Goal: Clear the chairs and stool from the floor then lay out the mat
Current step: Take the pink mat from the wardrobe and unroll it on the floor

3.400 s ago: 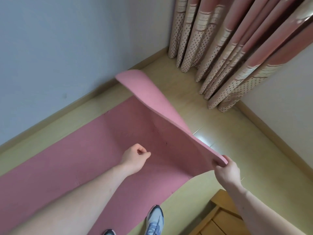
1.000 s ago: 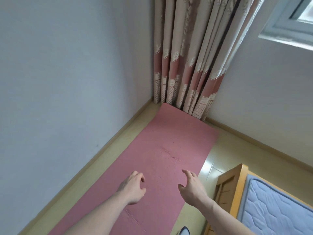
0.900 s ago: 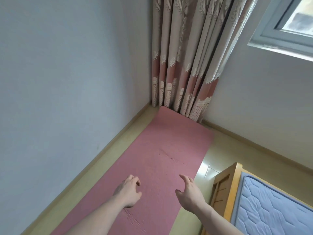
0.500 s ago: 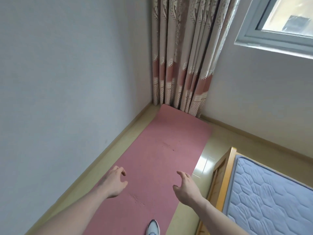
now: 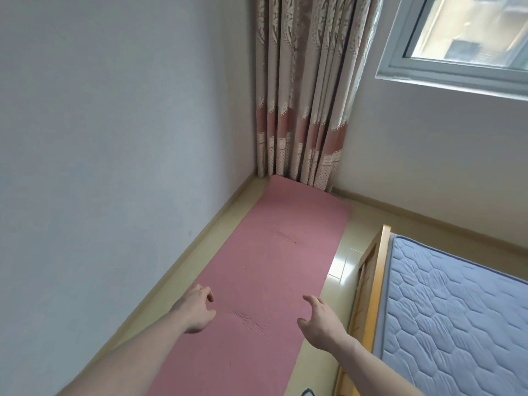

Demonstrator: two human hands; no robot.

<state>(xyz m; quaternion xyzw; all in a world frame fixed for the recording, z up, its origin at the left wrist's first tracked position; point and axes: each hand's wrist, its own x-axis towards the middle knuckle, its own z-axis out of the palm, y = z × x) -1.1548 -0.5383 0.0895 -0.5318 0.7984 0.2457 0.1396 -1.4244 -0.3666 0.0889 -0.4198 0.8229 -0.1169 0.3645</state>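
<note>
The pink mat [image 5: 274, 270] lies flat on the floor [image 5: 347, 252], stretched along the grey wall [image 5: 114, 138] with its far end just under the curtain [image 5: 303, 95] and its right edge near the bed frame [image 5: 374, 270]. You see no chair or stool on this strip of floor (the rest of the room is out of view), so I judge the task almost done. A small wrinkle [image 5: 251, 324] remains between your hands. Your left hand [image 5: 195, 311] and right hand [image 5: 321, 320] hover above the mat, fingers loose, holding nothing.
</note>
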